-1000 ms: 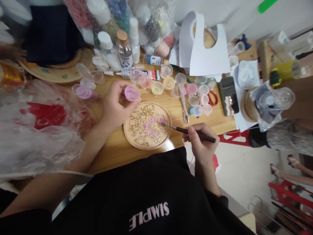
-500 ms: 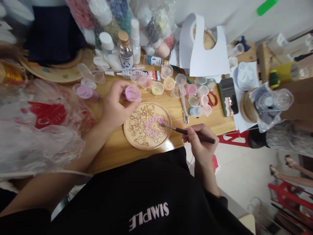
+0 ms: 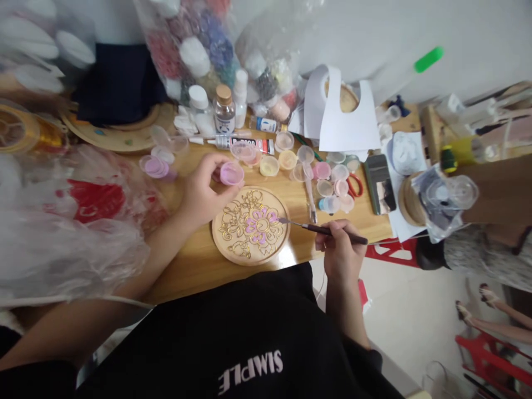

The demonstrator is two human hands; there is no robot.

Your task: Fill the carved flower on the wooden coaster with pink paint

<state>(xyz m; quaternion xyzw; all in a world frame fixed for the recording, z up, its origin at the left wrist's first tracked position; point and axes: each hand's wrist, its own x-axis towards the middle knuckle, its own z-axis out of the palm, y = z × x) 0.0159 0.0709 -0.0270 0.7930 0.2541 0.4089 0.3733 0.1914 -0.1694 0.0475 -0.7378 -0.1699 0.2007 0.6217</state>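
Observation:
A round wooden board (image 3: 233, 244) lies on the table in front of me, with a gold-outlined flower pattern on it. Some petals of the central flower are filled with pink-purple. My left hand (image 3: 206, 190) is closed around a small plastic cup (image 3: 231, 174) of pinkish-purple stuff, just above the board's upper left edge. From the right, my right hand (image 3: 341, 246) grips a small palette knife (image 3: 318, 228) by its dark handle. Its metal blade is over the right side of the pink flower; whether it touches the surface I cannot tell.
Several small cups of pastel colours (image 3: 287, 160) stand behind the board, with a glue tube (image 3: 249, 144) and bottles (image 3: 225, 111) beyond. Red-handled scissors (image 3: 354, 186) and a phone (image 3: 379, 185) lie to the right. A plastic bag (image 3: 95, 244) fills the left side.
The palette knife's blade has shifted slightly right over the flower, its handle lying flatter. The left hand still holds the cup in about the same place. The camera view has tilted a little.

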